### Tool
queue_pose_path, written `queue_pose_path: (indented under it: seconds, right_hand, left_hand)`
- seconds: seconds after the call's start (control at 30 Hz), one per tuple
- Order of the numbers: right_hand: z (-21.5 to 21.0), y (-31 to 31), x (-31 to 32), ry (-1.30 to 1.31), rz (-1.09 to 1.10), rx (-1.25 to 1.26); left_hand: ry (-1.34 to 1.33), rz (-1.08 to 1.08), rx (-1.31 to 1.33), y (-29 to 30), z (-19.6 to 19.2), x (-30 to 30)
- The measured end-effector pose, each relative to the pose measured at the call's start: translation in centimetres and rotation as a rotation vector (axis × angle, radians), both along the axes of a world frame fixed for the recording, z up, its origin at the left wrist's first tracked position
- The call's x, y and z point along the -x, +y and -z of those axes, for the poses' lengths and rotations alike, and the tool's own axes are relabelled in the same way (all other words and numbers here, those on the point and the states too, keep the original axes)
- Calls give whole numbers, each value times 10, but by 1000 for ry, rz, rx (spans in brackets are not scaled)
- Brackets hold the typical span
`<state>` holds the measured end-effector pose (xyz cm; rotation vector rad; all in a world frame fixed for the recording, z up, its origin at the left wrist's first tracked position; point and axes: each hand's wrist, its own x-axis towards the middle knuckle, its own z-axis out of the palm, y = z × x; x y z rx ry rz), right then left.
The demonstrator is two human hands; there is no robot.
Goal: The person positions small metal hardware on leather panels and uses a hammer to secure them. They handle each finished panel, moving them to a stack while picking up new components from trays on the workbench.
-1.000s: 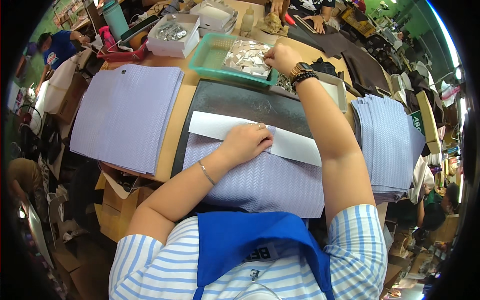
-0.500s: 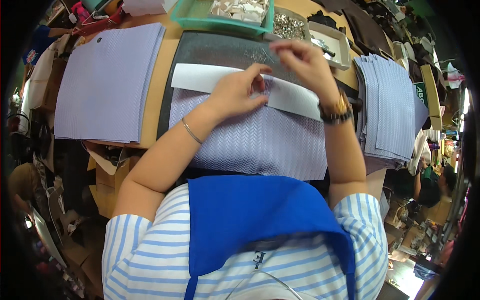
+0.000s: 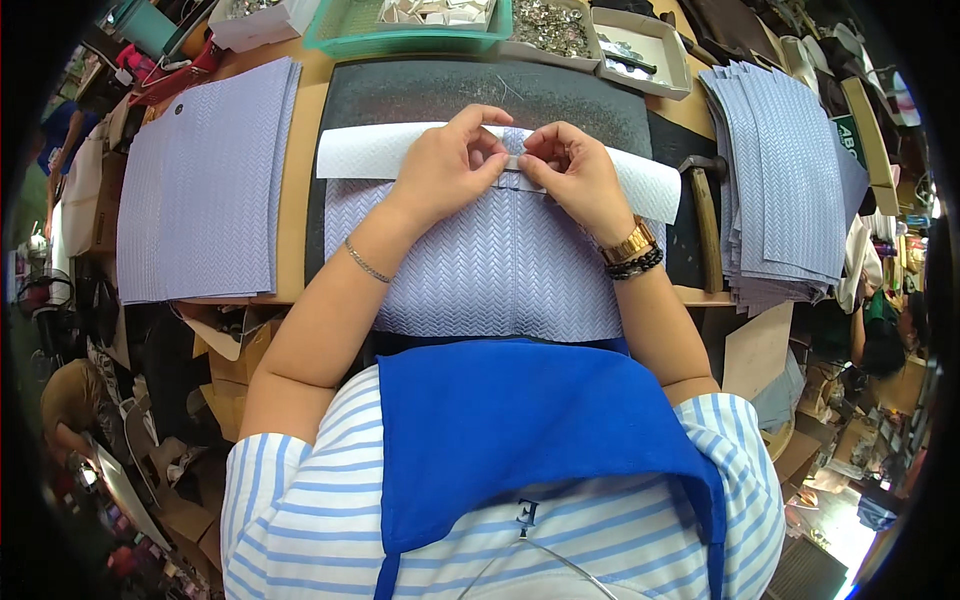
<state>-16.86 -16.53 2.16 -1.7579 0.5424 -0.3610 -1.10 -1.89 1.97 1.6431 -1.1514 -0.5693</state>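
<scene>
A lavender panel with a woven herringbone texture point(image 3: 470, 262) lies in front of me, its far edge folded back to show the white underside point(image 3: 365, 150). At the middle of that fold, my left hand point(image 3: 447, 165) and my right hand point(image 3: 578, 178) face each other. Thumb and forefinger of each are pinched around a small whitish piece point(image 3: 514, 162), one hand at either end. Fingertips hide part of it, so its exact kind cannot be told. Under the panel is a dark work board point(image 3: 400, 90).
Lavender panels are stacked at left point(image 3: 215, 190) and right point(image 3: 790, 190). A hammer point(image 3: 708, 225) lies right of the board. Along the back stand a green tray point(image 3: 340, 40) with white pieces, a box of metal fittings point(image 3: 550, 28) and a white box point(image 3: 675, 75).
My right hand has come down from near the metal fittings to the fold's middle, meeting my left hand at the small whitish piece. The hammer is now more visible.
</scene>
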Motion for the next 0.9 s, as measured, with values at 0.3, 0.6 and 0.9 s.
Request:
queue_pose_path:
  seconds: [0.3, 0.6, 0.9]
  right_hand:
    - [3, 2, -6, -26, 32, 117]
    - [1, 0, -11, 92, -3, 199]
    - [-4, -5, -10, 96, -63, 142]
  left_hand:
    - [-73, -31, -54, -1, 0, 0]
    - [-117, -48, -68, -3, -1, 1]
    - [-154, -59, -65, -2, 0, 1]
